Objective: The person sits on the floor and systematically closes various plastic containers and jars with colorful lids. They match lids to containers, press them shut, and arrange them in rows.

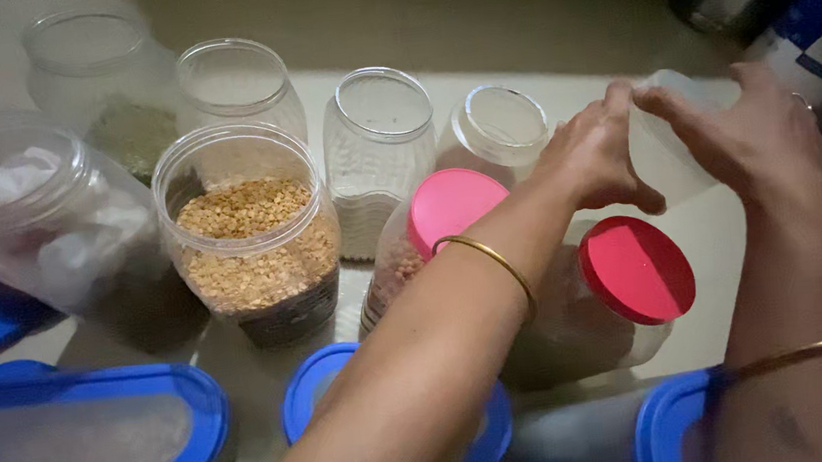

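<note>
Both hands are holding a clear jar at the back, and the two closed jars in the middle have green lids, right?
Not quite. The lids are not green: one closed jar has a pink lid and the other a red lid, as the head view shows. The rest is right: the left hand and right hand both hold the clear jar at the back.

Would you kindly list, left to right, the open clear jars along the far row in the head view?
Wide clear plastic jar → round clear jar → ribbed square clear jar → tilted clear jar → translucent container held in both hands.
</note>
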